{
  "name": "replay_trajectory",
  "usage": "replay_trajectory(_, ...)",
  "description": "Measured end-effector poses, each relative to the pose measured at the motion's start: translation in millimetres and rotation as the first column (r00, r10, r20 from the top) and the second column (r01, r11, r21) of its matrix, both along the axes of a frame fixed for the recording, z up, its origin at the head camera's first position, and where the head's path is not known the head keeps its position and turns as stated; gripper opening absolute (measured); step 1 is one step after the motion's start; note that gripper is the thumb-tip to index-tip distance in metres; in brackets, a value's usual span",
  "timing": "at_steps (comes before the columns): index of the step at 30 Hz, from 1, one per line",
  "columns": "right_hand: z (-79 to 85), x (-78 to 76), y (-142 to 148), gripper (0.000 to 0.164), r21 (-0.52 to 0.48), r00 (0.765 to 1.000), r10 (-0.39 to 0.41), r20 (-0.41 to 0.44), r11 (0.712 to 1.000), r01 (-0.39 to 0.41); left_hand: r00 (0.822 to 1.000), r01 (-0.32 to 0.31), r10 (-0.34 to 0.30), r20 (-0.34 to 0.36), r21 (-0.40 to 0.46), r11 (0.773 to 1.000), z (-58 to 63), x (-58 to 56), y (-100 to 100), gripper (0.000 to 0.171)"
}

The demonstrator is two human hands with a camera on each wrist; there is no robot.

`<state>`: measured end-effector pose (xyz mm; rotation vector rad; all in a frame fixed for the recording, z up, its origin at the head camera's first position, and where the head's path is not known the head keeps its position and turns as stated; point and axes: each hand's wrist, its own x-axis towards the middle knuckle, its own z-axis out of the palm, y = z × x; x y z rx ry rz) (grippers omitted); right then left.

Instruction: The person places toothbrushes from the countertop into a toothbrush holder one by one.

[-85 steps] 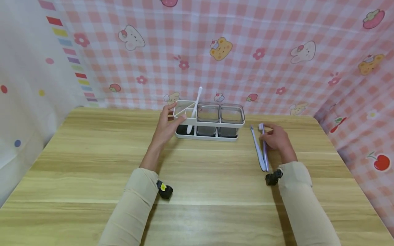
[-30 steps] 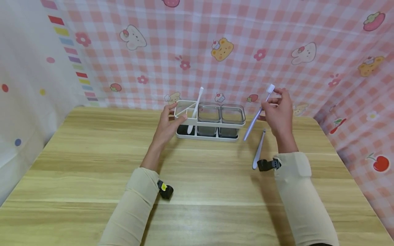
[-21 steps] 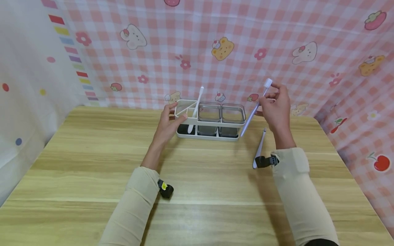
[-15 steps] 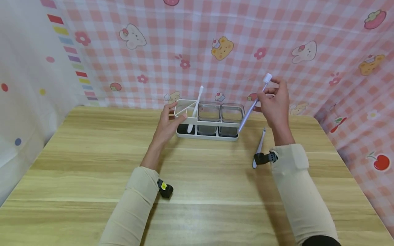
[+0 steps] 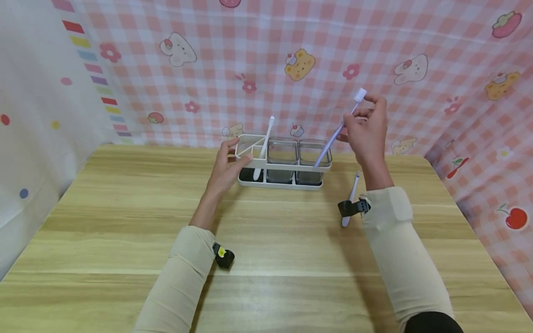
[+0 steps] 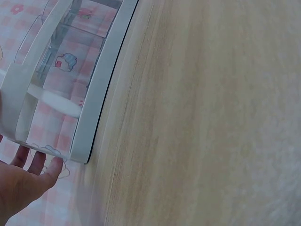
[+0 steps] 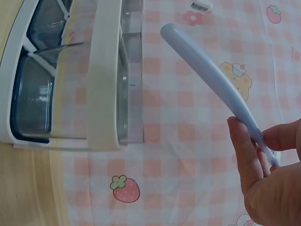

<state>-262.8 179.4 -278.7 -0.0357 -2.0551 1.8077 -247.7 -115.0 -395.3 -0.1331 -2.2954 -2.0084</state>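
My left hand (image 5: 225,173) grips the left end of a white toothbrush holder (image 5: 287,167), thumb on its front rail. In the left wrist view, its fingertips (image 6: 55,165) lie against that end. A white toothbrush (image 5: 267,136) leans upright in a left compartment. My right hand (image 5: 368,134) pinches a purple toothbrush (image 5: 333,138) near its capped head, which points up. The handle slopes down to the left; its tip overlaps the right cup in the head view, but in the right wrist view the handle (image 7: 211,75) stays apart from the holder.
Another purple toothbrush (image 5: 354,188) lies on the wooden table (image 5: 270,245), partly hidden by the right wrist camera (image 5: 353,208). Two clear cups (image 5: 283,150) fill the holder's middle and right. A pink checked cloth (image 5: 266,69) hangs behind.
My right hand has picked up one purple toothbrush from the table, raised it and carried it left over the holder's right end. My left hand has stayed at the holder.
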Motion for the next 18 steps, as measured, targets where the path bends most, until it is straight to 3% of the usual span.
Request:
replay_trajectory(10, 1.8, -2.0, -13.3, 0.051, -0.002, 0.998, -0.001, -0.058, 1.0, 0.001, 0.999, 0.003, -0.004, 0.047, 0.003, 1.0, 2.2, -1.6, 0.5, 0.065)
replay_trajectory(18, 3.3, -3.2, -23.8, 0.05, 0.024, 0.997, -0.003, -0.077, 1.0, 0.005, 1.0, -0.005, 0.005, 0.007, -0.012, 1.0, 1.3, 1.3, -0.1, 0.064)
